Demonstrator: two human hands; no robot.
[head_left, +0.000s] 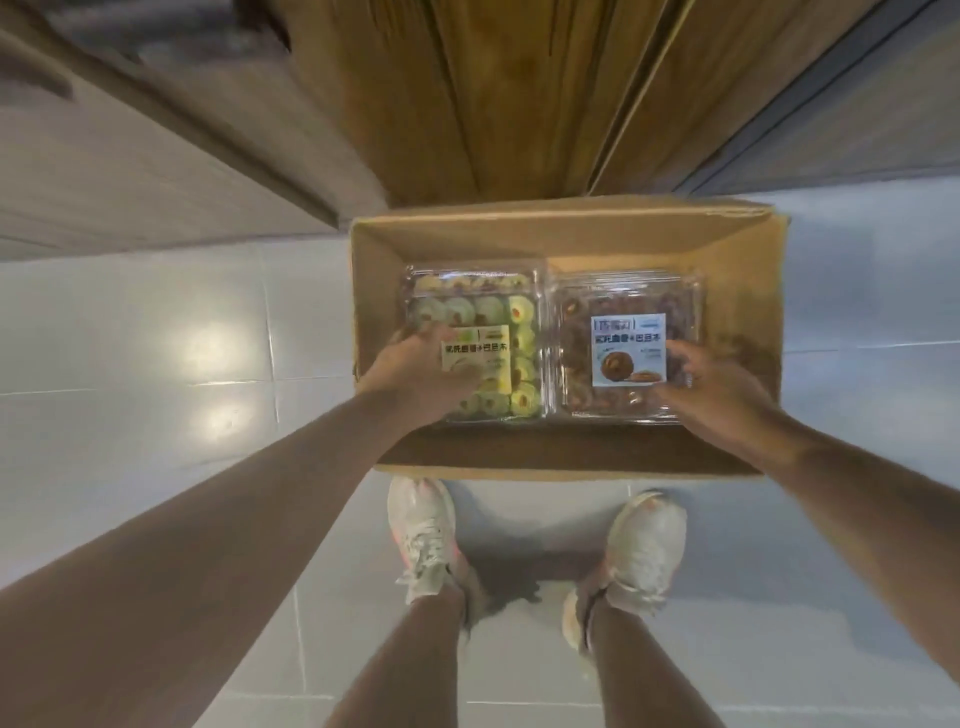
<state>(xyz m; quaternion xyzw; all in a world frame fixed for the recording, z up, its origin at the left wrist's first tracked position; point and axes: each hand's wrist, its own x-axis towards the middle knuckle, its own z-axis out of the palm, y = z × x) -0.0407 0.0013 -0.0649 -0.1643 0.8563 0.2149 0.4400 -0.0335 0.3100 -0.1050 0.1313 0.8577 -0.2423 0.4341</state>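
2 clear clamshell packs of cookies lie side by side on the bottom of an open cardboard box. In the head view it stands on a pale tiled floor, just ahead of the person's shoes. The green-cookie pack fills the left half and the brown-cookie pack the right, their inner edges touching.

The left hand lies over the near left part of the green pack's lid and label. The right hand sits on the near right part of the brown pack, fingers bent at the label's edge. Blur hides whether either hand clamps its pack or only rests on it.

The step appears to be handling both packs at once. Doing it well means gripping each at its stiff rim rather than the thin lid, keeping both level, and moving them straight so they clear the box walls.
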